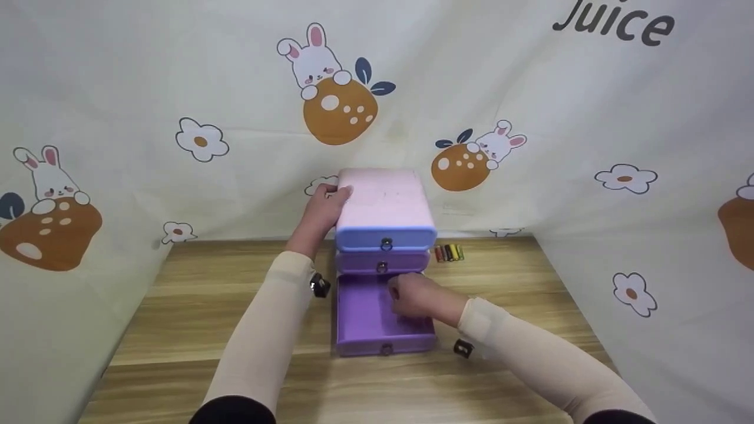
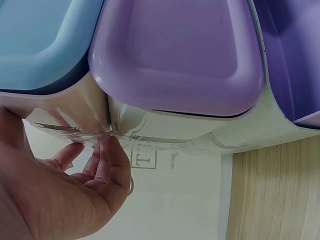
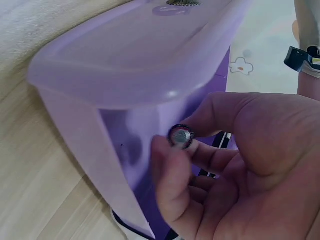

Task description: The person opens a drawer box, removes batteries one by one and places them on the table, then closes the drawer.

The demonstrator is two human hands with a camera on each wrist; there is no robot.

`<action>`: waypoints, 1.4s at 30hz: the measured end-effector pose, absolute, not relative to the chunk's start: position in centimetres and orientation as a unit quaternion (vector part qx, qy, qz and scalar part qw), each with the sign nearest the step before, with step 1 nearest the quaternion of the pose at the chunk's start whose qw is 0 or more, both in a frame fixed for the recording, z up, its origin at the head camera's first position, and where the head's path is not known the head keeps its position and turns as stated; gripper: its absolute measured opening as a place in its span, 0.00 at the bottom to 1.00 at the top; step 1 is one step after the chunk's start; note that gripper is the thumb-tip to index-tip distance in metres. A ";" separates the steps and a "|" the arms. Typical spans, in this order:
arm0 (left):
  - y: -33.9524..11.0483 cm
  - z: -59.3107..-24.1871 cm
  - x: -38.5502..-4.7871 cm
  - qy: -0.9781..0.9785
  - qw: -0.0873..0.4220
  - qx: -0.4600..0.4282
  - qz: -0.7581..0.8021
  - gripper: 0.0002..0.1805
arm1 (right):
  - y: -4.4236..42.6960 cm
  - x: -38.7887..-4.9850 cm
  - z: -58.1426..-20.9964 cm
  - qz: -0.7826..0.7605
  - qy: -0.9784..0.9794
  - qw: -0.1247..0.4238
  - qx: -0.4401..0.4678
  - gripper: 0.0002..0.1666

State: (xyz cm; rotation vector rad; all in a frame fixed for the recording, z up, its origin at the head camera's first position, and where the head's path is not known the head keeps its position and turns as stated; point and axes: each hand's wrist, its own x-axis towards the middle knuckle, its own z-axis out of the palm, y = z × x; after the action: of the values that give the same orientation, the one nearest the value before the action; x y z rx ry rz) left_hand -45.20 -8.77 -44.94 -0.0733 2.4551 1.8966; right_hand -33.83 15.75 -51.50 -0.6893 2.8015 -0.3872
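Note:
A small drawer cabinet (image 1: 386,197) with a pale pink top stands on the table. Its bottom purple drawer (image 1: 365,306) is pulled out; the blue drawer (image 1: 353,239) and the middle purple drawer (image 2: 180,45) are closed. My left hand (image 1: 327,209) rests against the cabinet's upper left side, its fingertips touching the side wall near a seam. Inside the pulled-out drawer, my right hand (image 1: 415,295) pinches a battery (image 3: 180,136) between thumb and fingers, its round metal end showing. Dark and white shapes behind the fingers are partly hidden, and I cannot tell what they are.
Several batteries (image 1: 449,253) lie in a row on the wooden table (image 1: 235,318), just right of the cabinet. A pale cloth (image 1: 247,70) printed with rabbits and flowers hangs behind and at both sides.

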 end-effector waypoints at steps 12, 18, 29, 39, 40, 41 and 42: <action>-8.9 -44.9 -45.0 0.787 0.017 -0.025 0.616 0.40 | 16.8 -33.2 -51.0 -0.175 0.943 0.054 -0.278 0.07; -8.9 -44.7 -45.1 0.791 0.022 -0.028 0.611 0.40 | 17.2 -33.1 -50.6 -0.188 0.943 0.061 -0.268 0.06; -8.8 -45.0 -45.3 0.788 0.016 -0.024 0.615 0.39 | 17.9 -33.0 -50.3 -0.206 0.947 0.061 -0.241 0.08; -8.8 -44.7 -45.0 0.788 0.023 -0.020 0.615 0.40 | 18.9 -33.0 -50.4 -0.223 0.936 0.007 -0.273 0.10; -8.8 -44.6 -44.9 0.788 0.023 -0.020 0.615 0.40 | 19.1 -33.0 -50.5 -0.223 0.936 0.002 -0.274 0.10; -8.8 -44.6 -44.9 0.788 0.023 -0.020 0.615 0.40 | 19.2 -32.9 -50.5 -0.224 0.935 -0.001 -0.274 0.10; -8.8 -44.6 -44.9 0.788 0.023 -0.020 0.616 0.40 | 19.3 -32.9 -50.5 -0.226 0.935 -0.002 -0.272 0.09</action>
State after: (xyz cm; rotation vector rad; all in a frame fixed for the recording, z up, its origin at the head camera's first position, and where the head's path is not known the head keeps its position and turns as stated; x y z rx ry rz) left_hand -44.89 -8.75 -44.59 -0.0618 2.4382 1.9058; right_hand -32.87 19.29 -50.48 -0.8563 2.9429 -0.7105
